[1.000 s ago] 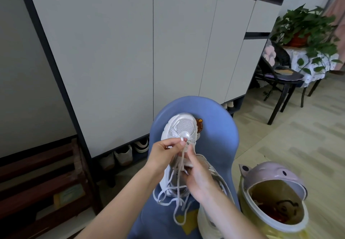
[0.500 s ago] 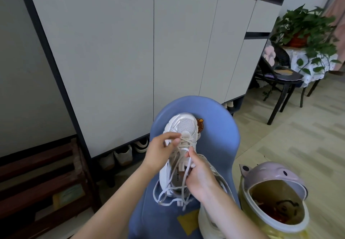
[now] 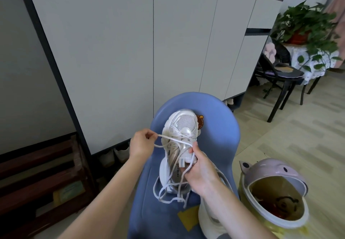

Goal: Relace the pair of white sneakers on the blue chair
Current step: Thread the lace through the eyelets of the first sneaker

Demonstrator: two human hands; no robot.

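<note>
Since half a second ago the left hand (image 3: 142, 142) has swung out to the left of the white sneaker (image 3: 179, 145), dragging the lace (image 3: 173, 140) with it; before that I had it pinching right over the tongue; now its fingers are curled tight on the lace end, and the lace runs taut across the upper toward the eyelets. Right hand (image 3: 200, 171) wraps around the sneaker's right side, thumb on the upper, gripping it; loose lace loops hang below near the heel. Sneaker sits toe-up on the blue chair (image 3: 218, 132); the second sneaker (image 3: 211, 218) is low on the seat, mostly hidden by my right forearm. Lidded bin (image 3: 274, 192) stands just right of the chair.
</note>
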